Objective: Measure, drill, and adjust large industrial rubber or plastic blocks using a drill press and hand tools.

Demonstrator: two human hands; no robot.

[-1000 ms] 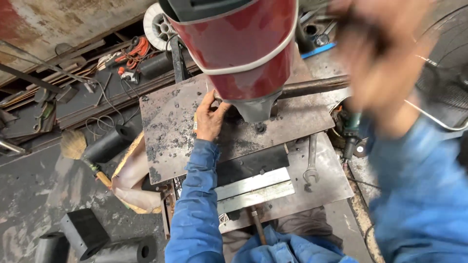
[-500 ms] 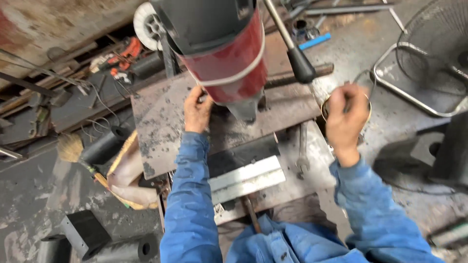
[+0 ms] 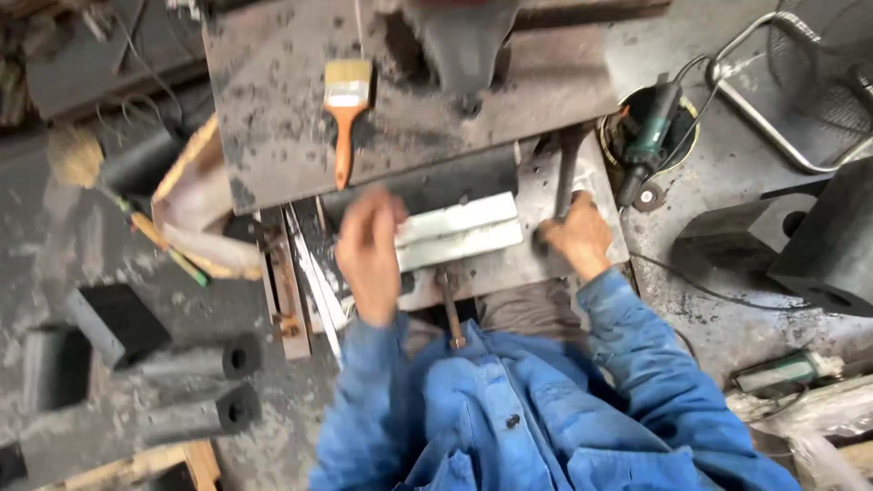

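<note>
My left hand (image 3: 368,250) is motion-blurred over the left end of two bright silver metal bars (image 3: 459,232) lying on a dark steel table (image 3: 509,268). Whether it grips them is unclear. My right hand (image 3: 573,238) is closed around the lower end of a dark metal handle (image 3: 564,173) that stands at the right end of the bars. Above them is a rusty steel plate (image 3: 273,136) with a drill head's grey nose (image 3: 464,45) over it. Both arms wear blue sleeves.
An orange-handled paintbrush (image 3: 344,109) lies on the plate. An angle grinder (image 3: 650,136) rests in a round tub at the right, near a fan guard (image 3: 818,73) and black blocks (image 3: 800,236). Black cylinders (image 3: 195,359) and a hammer handle (image 3: 450,314) are nearby.
The view tilted down and closer. My left hand left the plate under the drill head for the silver bars. My right hand dropped from mid-air onto the dark handle.
</note>
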